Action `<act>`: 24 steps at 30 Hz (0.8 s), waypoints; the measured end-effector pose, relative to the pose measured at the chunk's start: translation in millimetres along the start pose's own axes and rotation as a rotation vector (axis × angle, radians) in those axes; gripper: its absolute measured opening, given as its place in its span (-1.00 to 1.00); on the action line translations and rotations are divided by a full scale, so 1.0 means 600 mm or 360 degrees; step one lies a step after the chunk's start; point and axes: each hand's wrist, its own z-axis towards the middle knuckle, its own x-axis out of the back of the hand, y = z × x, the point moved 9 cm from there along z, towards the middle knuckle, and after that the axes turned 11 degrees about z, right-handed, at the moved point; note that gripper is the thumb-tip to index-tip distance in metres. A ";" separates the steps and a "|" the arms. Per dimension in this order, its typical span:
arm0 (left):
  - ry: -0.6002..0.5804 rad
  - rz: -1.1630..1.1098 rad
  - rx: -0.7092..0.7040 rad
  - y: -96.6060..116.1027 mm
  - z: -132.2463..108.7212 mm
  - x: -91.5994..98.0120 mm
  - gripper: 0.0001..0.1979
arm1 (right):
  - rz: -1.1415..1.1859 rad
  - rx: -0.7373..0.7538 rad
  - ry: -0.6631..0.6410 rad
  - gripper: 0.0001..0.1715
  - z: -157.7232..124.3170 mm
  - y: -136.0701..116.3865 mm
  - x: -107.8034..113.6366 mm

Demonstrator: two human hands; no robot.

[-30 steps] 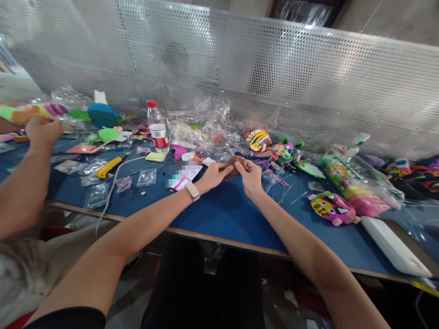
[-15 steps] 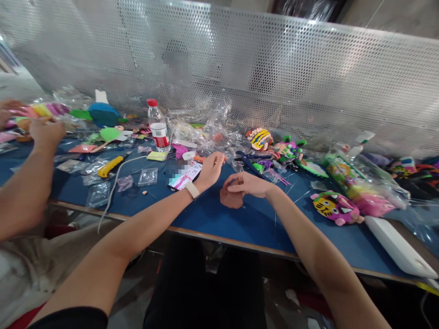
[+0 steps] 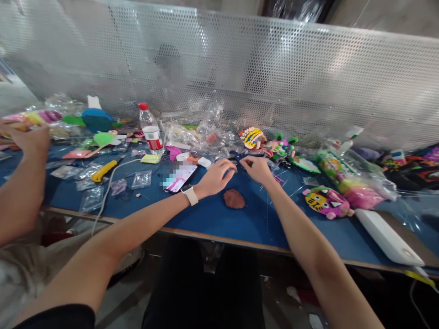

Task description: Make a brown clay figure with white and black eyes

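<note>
A flattened brown clay lump lies on the blue table, just in front of both my hands and touching neither. My left hand, with a pale watch on the wrist, has its fingers curled beside a dark blue handled tool. My right hand sits close to the right of it. Its fingertips are pinched near the same tool, around something small that I cannot make out.
Another person's arm reaches across the table's far left. A water bottle, a phone, a yellow knife, clear bags and colourful clay figures lie about. A white box lies at the right. A perforated metal screen backs the table.
My hands held the brown lump together, then my right hand set it down on the table. Both hands have moved back toward the dark blue tool.
</note>
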 end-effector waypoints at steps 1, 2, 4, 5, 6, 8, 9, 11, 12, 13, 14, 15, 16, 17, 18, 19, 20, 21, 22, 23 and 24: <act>-0.0128 0.0056 -0.0055 0.007 0.002 -0.020 -0.66 | -0.0015 0.0022 0.0115 -0.74 0.002 0.002 0.013; -0.0262 0.0114 -0.0111 0.016 0.004 -0.043 -0.63 | -0.0028 0.0037 0.0213 -0.72 0.002 0.002 0.025; -0.0472 0.0232 -0.0215 0.036 0.008 -0.084 -0.58 | -0.0079 0.0099 0.0402 -0.69 0.001 -0.003 0.046; -0.0562 0.0277 -0.0282 0.049 0.010 -0.104 -0.52 | -0.0108 0.0137 0.0473 -0.68 -0.001 -0.008 0.054; -0.0659 0.0303 -0.0348 0.062 0.011 -0.124 -0.46 | -0.0132 0.0174 0.0526 -0.66 -0.003 -0.014 0.059; -0.0844 0.0318 -0.0383 0.081 0.015 -0.159 -0.31 | -0.0149 0.0232 0.0568 -0.66 -0.006 -0.026 0.064; -0.0911 0.0322 -0.0363 0.087 0.016 -0.173 -0.24 | -0.0149 0.0254 0.0575 -0.66 -0.007 -0.031 0.064; -0.1065 0.0324 -0.0304 0.093 0.013 -0.198 -0.12 | -0.0159 0.0282 0.0589 -0.65 -0.008 -0.040 0.064; -0.1134 0.0329 -0.0269 0.093 0.008 -0.207 -0.08 | -0.0173 0.0289 0.0595 -0.65 -0.008 -0.043 0.064; -0.1163 0.0327 -0.0260 0.095 0.004 -0.211 -0.06 | -0.0193 0.0294 0.0597 -0.64 -0.007 -0.045 0.064; -0.1164 0.0316 -0.0253 0.096 0.002 -0.213 -0.07 | -0.0217 0.0302 0.0600 -0.63 -0.006 -0.048 0.063; -0.1166 0.0301 -0.0255 0.098 -0.001 -0.213 -0.08 | -0.0239 0.0315 0.0602 -0.63 -0.005 -0.050 0.063; -0.1171 0.0282 -0.0260 0.099 -0.004 -0.213 -0.09 | -0.0260 0.0332 0.0604 -0.62 -0.003 -0.052 0.063; -0.1188 0.0262 -0.0256 0.099 -0.006 -0.214 -0.09 | -0.0275 0.0351 0.0610 -0.61 -0.002 -0.054 0.064; -0.1214 0.0235 -0.0244 0.098 -0.007 -0.215 -0.10 | -0.0281 0.0365 0.0624 -0.60 -0.001 -0.056 0.066; -0.1238 0.0196 -0.0221 0.096 -0.008 -0.217 -0.10 | -0.0276 0.0367 0.0643 -0.60 -0.001 -0.057 0.069; -0.1248 0.0137 -0.0188 0.093 -0.006 -0.218 -0.12 | -0.0263 0.0358 0.0665 -0.60 -0.001 -0.057 0.073; -0.1237 0.0047 -0.0148 0.090 -0.003 -0.218 -0.14 | -0.0243 0.0339 0.0684 -0.60 -0.001 -0.058 0.076; -0.1201 -0.0082 -0.0097 0.086 0.003 -0.216 -0.17 | -0.0220 0.0315 0.0695 -0.61 -0.001 -0.058 0.080; -0.1141 -0.0249 -0.0037 0.082 0.011 -0.212 -0.21 | -0.0198 0.0291 0.0698 -0.62 -0.001 -0.059 0.082; -0.1056 -0.0457 0.0045 0.075 0.020 -0.205 -0.26 | -0.0180 0.0270 0.0694 -0.63 0.000 -0.062 0.083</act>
